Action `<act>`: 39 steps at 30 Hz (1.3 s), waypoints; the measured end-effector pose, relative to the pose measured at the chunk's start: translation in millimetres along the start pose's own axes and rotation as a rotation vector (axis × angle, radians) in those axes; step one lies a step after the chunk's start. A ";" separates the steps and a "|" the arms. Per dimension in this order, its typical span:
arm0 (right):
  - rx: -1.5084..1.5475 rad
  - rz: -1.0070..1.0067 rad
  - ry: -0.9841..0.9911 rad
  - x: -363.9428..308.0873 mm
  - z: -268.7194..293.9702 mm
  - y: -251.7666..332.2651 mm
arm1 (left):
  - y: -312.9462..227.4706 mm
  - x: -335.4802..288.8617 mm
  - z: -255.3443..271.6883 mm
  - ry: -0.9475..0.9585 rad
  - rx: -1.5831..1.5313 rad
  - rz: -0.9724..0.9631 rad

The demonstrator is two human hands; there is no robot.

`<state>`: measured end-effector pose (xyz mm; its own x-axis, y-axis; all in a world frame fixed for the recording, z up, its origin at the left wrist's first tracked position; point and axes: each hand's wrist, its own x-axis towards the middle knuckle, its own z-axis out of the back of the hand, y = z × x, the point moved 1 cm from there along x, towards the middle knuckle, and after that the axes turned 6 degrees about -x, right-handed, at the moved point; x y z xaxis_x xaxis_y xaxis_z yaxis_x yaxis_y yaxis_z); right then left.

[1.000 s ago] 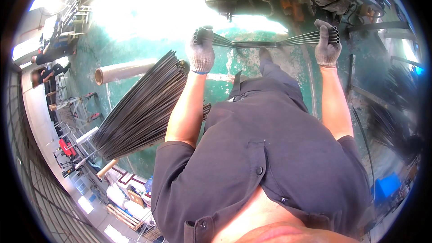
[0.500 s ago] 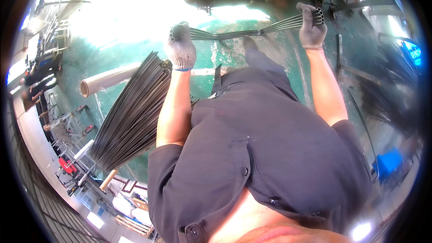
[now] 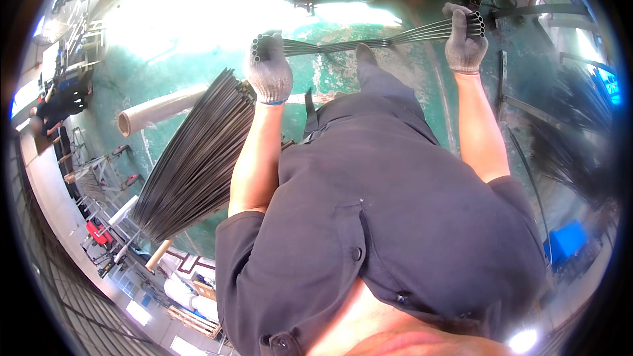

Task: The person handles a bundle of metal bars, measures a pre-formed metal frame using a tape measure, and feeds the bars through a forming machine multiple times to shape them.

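Knit-gloved fingers (image 3: 457, 29) grip slim, round, hollow metal tubes (image 3: 339, 47)

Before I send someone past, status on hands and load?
Left hand, right hand gripping opposite ends of the tubes. Tubes narrow mid-length. Dark rod pile partly behind left forearm. Nothing seen blocking tubes.

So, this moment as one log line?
left grey-gloved hand: gripping thin metal tubes, left end | right grey-gloved hand: gripping right end | long dark rods: leftward
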<state>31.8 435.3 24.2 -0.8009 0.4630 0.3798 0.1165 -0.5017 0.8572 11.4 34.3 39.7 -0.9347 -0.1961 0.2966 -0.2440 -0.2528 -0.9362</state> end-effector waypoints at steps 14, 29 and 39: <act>0.032 -0.094 -0.061 4.7 -2.9 0.5 | 0.4 8.8 -4.8 -0.009 0.025 0.005; -0.118 0.007 -0.076 -5.8 2.3 -6.8 | -6.3 -5.8 -5.0 0.000 0.084 -0.057; -0.042 -0.008 -0.101 -27.6 6.7 0.4 | -6.6 -15.1 1.8 0.051 0.201 -0.034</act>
<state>57.8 427.2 16.4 -0.7385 0.5370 0.4079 0.0842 -0.5267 0.8459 27.6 37.3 41.8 -0.9399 -0.1378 0.3124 -0.2235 -0.4433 -0.8681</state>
